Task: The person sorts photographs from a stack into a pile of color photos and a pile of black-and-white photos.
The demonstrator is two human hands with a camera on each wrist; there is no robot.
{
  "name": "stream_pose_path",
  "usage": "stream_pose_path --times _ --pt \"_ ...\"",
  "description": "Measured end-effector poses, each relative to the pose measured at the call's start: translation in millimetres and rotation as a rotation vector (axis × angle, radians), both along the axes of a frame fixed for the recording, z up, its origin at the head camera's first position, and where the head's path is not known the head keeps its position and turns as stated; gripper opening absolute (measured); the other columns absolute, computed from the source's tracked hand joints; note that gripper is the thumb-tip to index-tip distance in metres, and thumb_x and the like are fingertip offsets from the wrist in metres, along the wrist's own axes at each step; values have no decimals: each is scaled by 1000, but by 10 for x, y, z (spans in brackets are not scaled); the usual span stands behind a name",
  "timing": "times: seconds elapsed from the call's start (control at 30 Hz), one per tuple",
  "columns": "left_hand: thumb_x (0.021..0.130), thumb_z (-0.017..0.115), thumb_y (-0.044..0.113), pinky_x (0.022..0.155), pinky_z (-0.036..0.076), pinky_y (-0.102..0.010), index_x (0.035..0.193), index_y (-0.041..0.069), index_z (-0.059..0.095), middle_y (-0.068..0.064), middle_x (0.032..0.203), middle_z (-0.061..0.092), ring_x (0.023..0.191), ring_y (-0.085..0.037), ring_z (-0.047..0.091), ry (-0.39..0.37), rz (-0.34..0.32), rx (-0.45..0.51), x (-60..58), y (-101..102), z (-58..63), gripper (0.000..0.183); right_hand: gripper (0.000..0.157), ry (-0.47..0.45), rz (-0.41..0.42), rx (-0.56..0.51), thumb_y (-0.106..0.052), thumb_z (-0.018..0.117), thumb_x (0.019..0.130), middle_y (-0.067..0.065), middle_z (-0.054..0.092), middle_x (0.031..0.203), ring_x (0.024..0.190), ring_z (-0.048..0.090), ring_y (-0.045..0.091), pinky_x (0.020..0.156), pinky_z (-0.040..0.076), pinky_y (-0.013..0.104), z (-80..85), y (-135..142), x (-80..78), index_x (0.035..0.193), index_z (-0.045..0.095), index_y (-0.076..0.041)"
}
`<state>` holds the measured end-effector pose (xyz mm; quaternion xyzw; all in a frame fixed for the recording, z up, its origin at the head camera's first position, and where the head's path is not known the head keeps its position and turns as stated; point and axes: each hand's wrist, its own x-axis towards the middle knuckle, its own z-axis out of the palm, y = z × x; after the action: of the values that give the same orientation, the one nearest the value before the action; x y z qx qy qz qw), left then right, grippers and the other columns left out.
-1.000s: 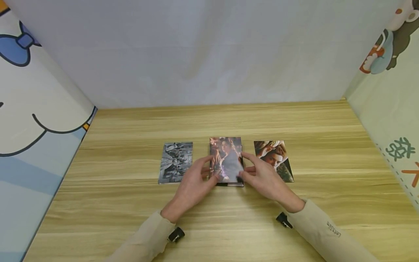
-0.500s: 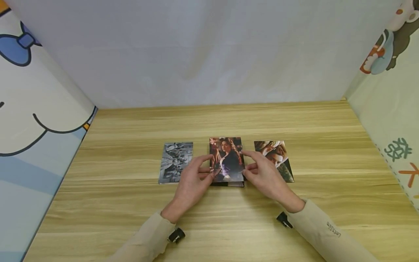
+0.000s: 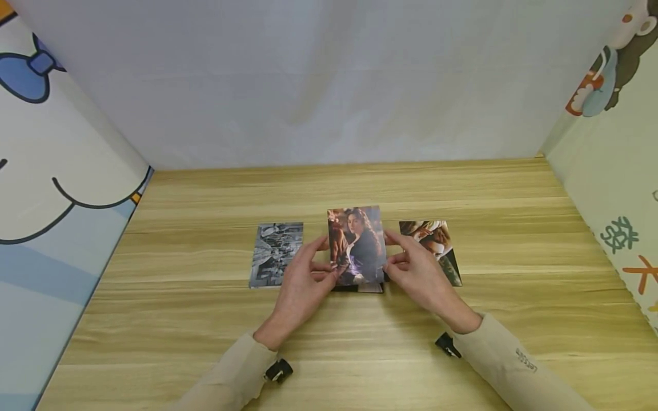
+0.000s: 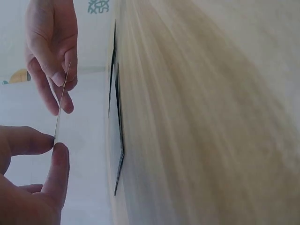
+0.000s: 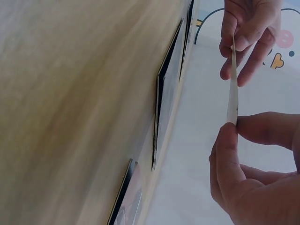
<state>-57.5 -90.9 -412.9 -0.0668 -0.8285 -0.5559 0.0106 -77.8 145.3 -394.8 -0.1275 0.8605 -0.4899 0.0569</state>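
Observation:
Between my hands a photo card showing a long-haired figure in dark clothes is held above the table, seen edge-on in both wrist views. My left hand pinches its left edge between thumb and fingers. On its right edge, my right hand pinches it the same way. Beneath it lies a middle pile of cards, mostly hidden in the head view. To the left rests a grey, black-and-white card. At the right lies a card with a brown-toned picture, partly covered by my right hand.
The cards lie on a wood-grain table. A pale wall rises behind it. Printed panels with cartoon figures stand at the left and right.
The photo card has risen from the middle pile and tilted, its far edge now higher in the head view. My hands have stayed nearly in place, gripping its sides. The side cards have not moved.

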Motion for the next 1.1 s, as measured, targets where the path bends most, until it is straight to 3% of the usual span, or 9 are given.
stream_pose_path --times 0.4,0.67,1.1 --pt "84 73 -11 82 60 -22 148 -10 48 -21 125 61 96 -29 71 28 -4 28 -8 62 37 69 63 20 -6 -19 13 65 88 24 59 130 100 68 28 87 60 27 26 52 -5 149 48 8" --pt "83 73 -14 83 61 -23 147 -8 50 -21 126 61 96 -30 71 34 -2 77 7 109 68 68 62 37 -17 -28 12 66 89 21 59 125 101 67 28 91 60 31 72 93 17 148 49 7" --pt "89 70 -9 79 62 -25 144 -4 55 -19 126 60 95 -27 70 79 1 126 -24 244 111 58 62 39 -55 -52 11 67 90 22 59 124 102 67 31 93 58 26 112 210 26 149 50 5"
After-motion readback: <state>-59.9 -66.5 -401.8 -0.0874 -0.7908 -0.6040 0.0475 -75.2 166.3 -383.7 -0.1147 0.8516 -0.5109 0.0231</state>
